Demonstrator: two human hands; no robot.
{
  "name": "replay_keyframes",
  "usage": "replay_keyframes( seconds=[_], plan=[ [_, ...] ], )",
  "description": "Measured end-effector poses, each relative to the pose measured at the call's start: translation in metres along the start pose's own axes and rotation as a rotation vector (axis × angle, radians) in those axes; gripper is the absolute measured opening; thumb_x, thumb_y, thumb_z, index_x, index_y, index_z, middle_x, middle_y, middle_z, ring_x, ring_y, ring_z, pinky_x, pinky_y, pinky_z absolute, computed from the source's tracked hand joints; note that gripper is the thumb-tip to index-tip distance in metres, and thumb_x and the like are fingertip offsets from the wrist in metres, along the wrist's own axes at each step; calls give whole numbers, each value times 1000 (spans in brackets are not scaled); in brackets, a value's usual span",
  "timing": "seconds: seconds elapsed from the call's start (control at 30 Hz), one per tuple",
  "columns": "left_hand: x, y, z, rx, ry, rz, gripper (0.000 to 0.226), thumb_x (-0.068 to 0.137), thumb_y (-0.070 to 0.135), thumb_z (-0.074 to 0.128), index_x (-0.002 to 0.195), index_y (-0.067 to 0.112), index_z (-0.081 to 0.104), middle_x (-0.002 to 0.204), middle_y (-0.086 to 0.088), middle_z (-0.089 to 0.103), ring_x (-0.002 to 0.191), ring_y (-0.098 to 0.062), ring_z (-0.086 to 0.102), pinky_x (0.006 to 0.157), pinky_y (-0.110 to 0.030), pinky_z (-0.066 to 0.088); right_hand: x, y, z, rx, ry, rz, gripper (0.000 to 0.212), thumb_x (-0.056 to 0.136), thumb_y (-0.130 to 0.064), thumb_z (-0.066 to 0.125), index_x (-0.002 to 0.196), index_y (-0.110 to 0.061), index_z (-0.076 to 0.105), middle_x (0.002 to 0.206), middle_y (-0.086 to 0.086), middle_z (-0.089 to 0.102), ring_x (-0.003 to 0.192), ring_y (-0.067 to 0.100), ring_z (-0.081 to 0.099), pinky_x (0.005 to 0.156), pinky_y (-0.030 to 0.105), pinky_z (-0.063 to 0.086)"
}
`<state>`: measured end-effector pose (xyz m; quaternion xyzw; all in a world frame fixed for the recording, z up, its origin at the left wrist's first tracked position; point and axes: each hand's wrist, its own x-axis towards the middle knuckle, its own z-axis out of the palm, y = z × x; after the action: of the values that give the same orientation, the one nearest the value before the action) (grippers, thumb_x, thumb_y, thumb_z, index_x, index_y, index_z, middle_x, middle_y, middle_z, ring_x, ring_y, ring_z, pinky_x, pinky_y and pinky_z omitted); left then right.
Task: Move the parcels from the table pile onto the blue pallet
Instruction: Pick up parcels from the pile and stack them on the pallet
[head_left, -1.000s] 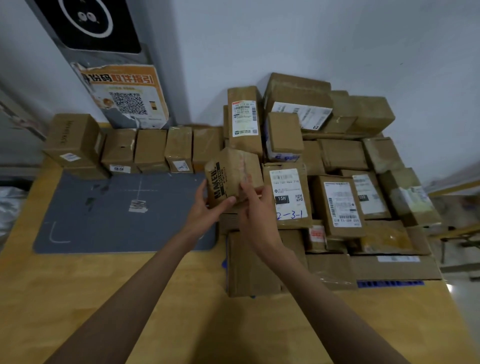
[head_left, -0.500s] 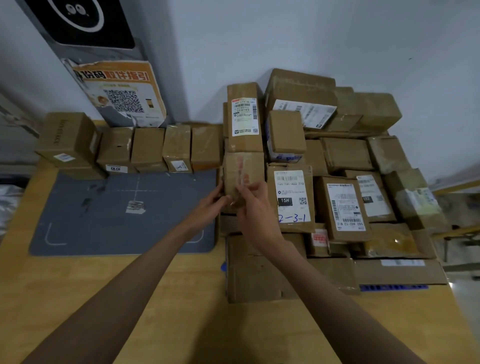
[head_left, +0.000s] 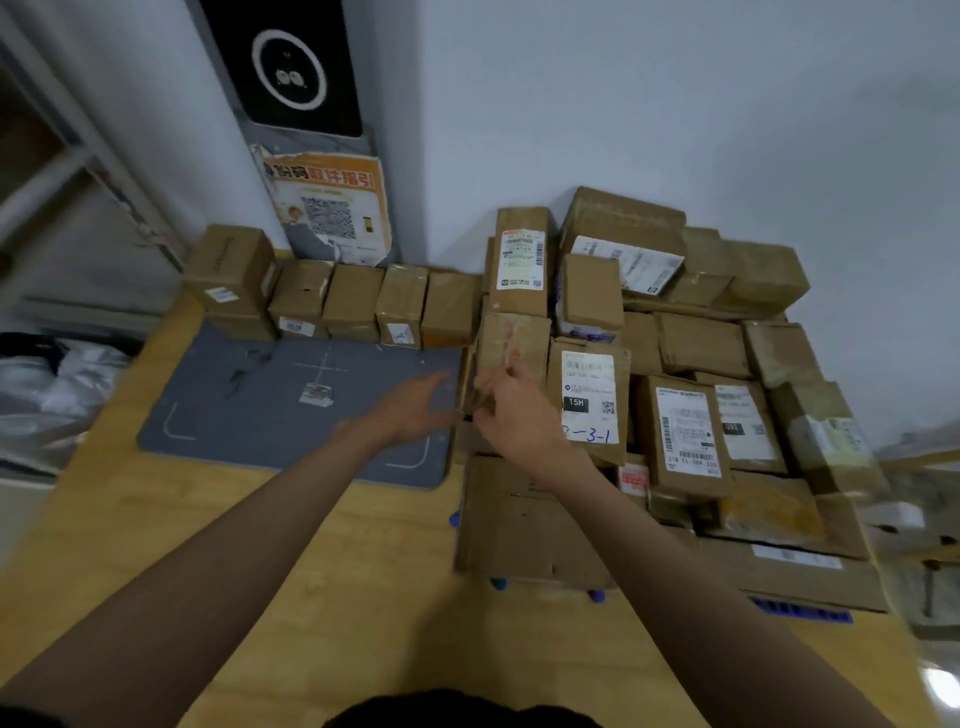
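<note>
A small brown parcel with red marks (head_left: 514, 340) stands upright at the left edge of the parcel stack, in front of a tall labelled box (head_left: 521, 260). My right hand (head_left: 524, 421) grips its lower front with curled fingers. Just left of the parcel, over the mat's right edge, my left hand (head_left: 415, 410) is off it with fingers apart and blurred. The stack sits on the blue pallet (head_left: 802, 609), of which only blue edges show under flat cartons. A row of several brown parcels (head_left: 353, 304) lines the table's back edge at left.
A grey mat (head_left: 260, 405) covers the wooden table (head_left: 337, 571) left of the stack. An orange QR poster (head_left: 332, 208) leans on the wall behind the row. Plastic bags (head_left: 52, 384) lie off the table's left edge. The stack's right side overhangs the floor.
The small parcel was turned upright and pushed back into the stack's left edge. My left hand has let go and pulled left; my right hand remains on it.
</note>
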<state>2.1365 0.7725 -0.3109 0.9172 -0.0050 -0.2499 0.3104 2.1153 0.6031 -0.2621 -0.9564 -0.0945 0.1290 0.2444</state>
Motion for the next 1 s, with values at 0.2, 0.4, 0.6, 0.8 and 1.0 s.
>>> replay_keyframes(
  seconds=[0.2, 0.4, 0.6, 0.8, 1.0],
  plan=[
    [-58, -30, -12, 127, 73, -146, 60, 94, 36, 63, 145, 12, 43, 152, -8, 38, 137, -25, 39, 109, -34, 32, 6, -24, 9, -157, -302, -174, 48, 88, -16, 67, 133, -18, 50, 130, 8, 52, 114, 29, 56, 93, 44, 50],
    [-95, -68, -33, 170, 73, -272, 55, 93, 40, 61, 141, 16, 46, 149, -6, 40, 130, -26, 45, 100, -35, 38, 15, -56, 34, -303, -447, -255, 50, 90, -8, 62, 137, -14, 46, 129, 9, 53, 113, 27, 55, 91, 43, 52],
    [-82, -107, -62, 191, 96, -309, 55, 90, 48, 61, 138, 24, 49, 147, -4, 41, 127, -25, 48, 102, -38, 41, 43, -70, 51, -245, -470, -198, 47, 89, -18, 64, 134, -11, 49, 128, 10, 55, 112, 27, 57, 93, 42, 52],
    [-40, -133, -90, 133, 76, -275, 47, 81, 52, 59, 121, 26, 57, 123, -1, 52, 115, -20, 52, 90, -31, 39, 91, -79, 66, -94, -394, -34, 53, 88, -23, 67, 133, -8, 45, 127, 12, 52, 110, 28, 57, 88, 38, 53],
    [28, -138, -108, 100, 91, -232, 61, 88, 39, 63, 142, 13, 46, 143, -8, 48, 123, -24, 52, 88, -28, 40, 150, -82, 68, -27, -165, 137, 66, 91, -30, 65, 140, 1, 34, 142, 22, 35, 130, 40, 38, 110, 46, 37]
  ],
)
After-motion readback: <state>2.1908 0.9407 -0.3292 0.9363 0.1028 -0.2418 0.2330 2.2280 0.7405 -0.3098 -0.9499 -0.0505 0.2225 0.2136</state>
